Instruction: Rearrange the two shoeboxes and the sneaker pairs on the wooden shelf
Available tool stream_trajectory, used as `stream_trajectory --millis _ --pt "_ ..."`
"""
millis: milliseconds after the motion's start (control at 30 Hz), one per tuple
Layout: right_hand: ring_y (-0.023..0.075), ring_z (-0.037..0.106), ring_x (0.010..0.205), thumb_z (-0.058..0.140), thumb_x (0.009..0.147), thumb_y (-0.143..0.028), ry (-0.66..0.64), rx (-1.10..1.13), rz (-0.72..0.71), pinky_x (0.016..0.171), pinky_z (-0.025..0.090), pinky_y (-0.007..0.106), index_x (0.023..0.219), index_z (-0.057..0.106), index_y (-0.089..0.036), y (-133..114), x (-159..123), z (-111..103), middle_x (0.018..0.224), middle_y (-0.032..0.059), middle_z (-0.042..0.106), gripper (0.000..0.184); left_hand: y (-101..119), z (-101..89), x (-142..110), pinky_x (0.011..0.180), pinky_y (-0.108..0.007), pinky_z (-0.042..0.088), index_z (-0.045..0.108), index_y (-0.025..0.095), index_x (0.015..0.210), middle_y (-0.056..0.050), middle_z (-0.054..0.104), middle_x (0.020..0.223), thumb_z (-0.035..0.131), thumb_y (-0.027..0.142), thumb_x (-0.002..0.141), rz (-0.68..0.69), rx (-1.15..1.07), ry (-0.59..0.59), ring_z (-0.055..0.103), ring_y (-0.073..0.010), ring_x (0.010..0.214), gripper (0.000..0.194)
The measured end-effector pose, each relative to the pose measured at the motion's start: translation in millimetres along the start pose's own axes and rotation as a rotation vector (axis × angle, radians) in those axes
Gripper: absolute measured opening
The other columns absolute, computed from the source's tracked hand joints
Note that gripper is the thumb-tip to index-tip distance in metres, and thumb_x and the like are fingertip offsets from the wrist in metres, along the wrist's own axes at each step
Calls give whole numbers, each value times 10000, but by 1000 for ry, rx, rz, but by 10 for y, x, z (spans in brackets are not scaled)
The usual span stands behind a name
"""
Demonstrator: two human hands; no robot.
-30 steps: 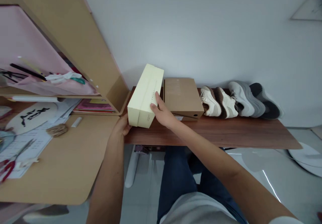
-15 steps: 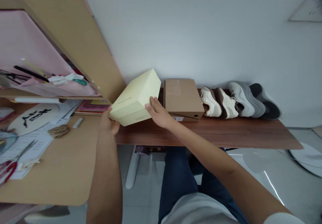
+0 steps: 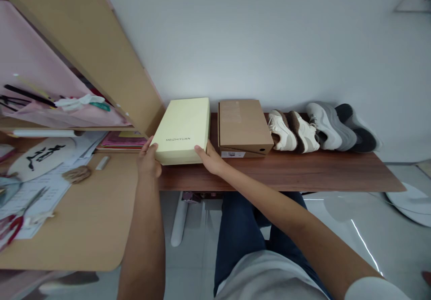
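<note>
A pale yellow box (image 3: 184,122) marked "MEIZHIYUAN" lies flat at the left end of the dark wooden shelf (image 3: 303,174). My left hand (image 3: 149,158) grips its near left corner, thumb on top. At the near right corner my right hand (image 3: 210,157) holds the box, its thumb on the lid's front edge and its fingers along the side. Just right of it, across a narrow gap, sits a brown cardboard shoebox (image 3: 245,122). I cannot see the fingertips of either hand under or behind the box.
Beyond the shoebox stand white-and-brown sneakers (image 3: 284,131) and grey sneakers (image 3: 332,127). On the left, a desk (image 3: 90,223) carries scissors (image 3: 23,214), papers, a twine bundle (image 3: 76,174) and a round fan (image 3: 42,156). A wooden panel (image 3: 134,75) rises beside the yellow box; a wall stands behind.
The yellow box has gone from tilted and turned to level and nearly square with the shelf. Both hands have kept hold, and my right hand has shifted to its near right corner.
</note>
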State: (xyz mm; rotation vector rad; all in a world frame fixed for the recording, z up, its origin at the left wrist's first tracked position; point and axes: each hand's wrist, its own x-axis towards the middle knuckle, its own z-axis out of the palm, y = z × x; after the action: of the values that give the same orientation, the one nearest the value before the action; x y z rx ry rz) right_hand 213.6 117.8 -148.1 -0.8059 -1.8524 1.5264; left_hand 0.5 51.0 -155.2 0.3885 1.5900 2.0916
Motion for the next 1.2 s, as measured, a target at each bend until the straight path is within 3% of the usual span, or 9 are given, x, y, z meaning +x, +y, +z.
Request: stream_trajectory --millis 267,467,567,667,800,900,967,1067,1200 --pt "228 393 1474 421 947 -695 41 43 27 1248 248 406 1588 293 -201 163 -49 60 1593 107 423 819 -88 9 -51 1001 -317 537 739 233 1054 -43 740 1177 740 243 728 -15 39 1 654 -197 1165 326" --pt "308 244 1540 559 868 -727 -11 13 205 1273 198 486 1605 269 -155 13 -408 -83 1653 142 283 977 -44 30 -107 1059 -358 518 702 232 1040 -29 739 1135 715 257 767 9 107 49 650 -209 1188 274" --pt "315 343 1500 630 844 -693 -56 79 118 1237 301 511 1579 351 -225 -103 -750 -411 1637 114 329 915 85 38 -244 1110 -408 488 664 244 1030 -24 712 1187 699 277 803 101 231 155 614 -236 1256 232" --pt "297 444 1443 628 868 -653 74 99 3 1197 369 535 1502 480 -274 -199 -959 -897 1553 93 480 753 253 162 -505 1203 -440 384 631 256 1103 7 661 1302 688 266 826 343 311 248 539 -246 1350 283" --pt "297 504 1395 642 866 -624 356 18 -56 1174 393 562 1402 585 -293 -195 -935 -1581 1423 86 613 633 328 604 -1000 1243 -436 313 619 335 1210 71 608 1406 663 326 894 477 235 -6 479 -237 1408 320" --pt "302 502 1394 650 864 -596 469 -46 -53 1180 377 562 1399 581 -259 -83 -820 -1926 1422 107 611 636 164 1019 -1276 1238 -439 319 627 300 1268 -4 593 1434 732 332 852 326 147 -287 468 -255 1421 431" --pt "307 501 1394 659 857 -572 497 -67 -25 1191 359 553 1415 562 -214 19 -747 -2032 1446 133 586 670 -33 1242 -1318 1229 -429 323 619 276 1305 -49 552 1477 776 306 815 202 130 -373 422 -265 1454 515" --pt "305 490 1403 663 855 -530 489 -81 14 1216 319 534 1430 540 -168 164 -660 -2063 1463 144 567 691 -368 1429 -1202 1232 -417 295 599 249 1353 -82 481 1546 780 325 810 141 138 -358 361 -267 1490 577" --pt "289 434 1446 629 885 -515 414 -93 55 1241 254 546 1441 534 -233 293 -545 -2065 1483 85 559 630 -725 1479 -1015 1227 -400 294 644 229 1307 -87 544 1495 694 446 864 107 159 -291 413 -253 1461 496"
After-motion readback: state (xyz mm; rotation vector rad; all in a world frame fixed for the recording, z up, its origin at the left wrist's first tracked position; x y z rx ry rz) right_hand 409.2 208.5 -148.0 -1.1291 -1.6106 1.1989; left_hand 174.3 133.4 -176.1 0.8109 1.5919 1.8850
